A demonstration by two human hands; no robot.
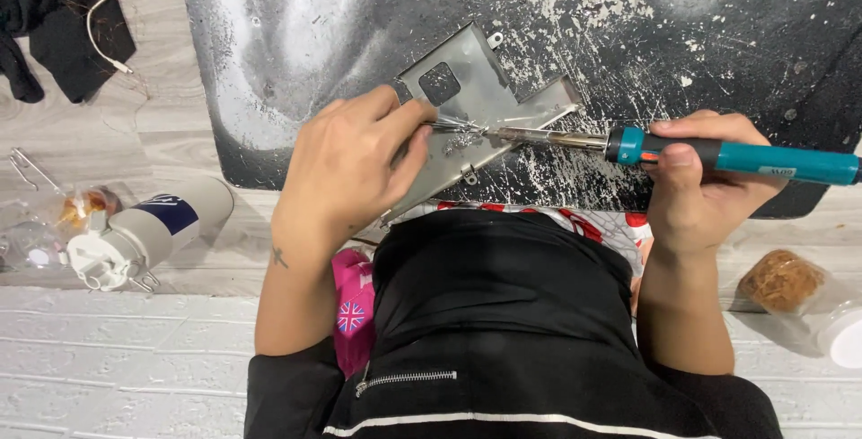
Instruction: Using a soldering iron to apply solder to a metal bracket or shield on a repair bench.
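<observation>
My right hand (696,192) grips a teal and black soldering iron (736,156), its metal tip reaching left onto a grey sheet-metal bracket (476,89). My left hand (350,170) rests on the bracket's near edge, fingers pinched on a thin solder wire (453,125) that meets the iron's tip. A small silvery blob of solder (462,141) lies on the bracket at that spot. The bracket has a square hole and lies on a black, scuffed work mat (628,35).
A white and blue bottle (148,232) lies on its side at the left, next to clear plastic bags (45,232). Black cloth (54,26) and a white cable (103,13) sit at top left. A jar with brown filling (790,286) stands at right.
</observation>
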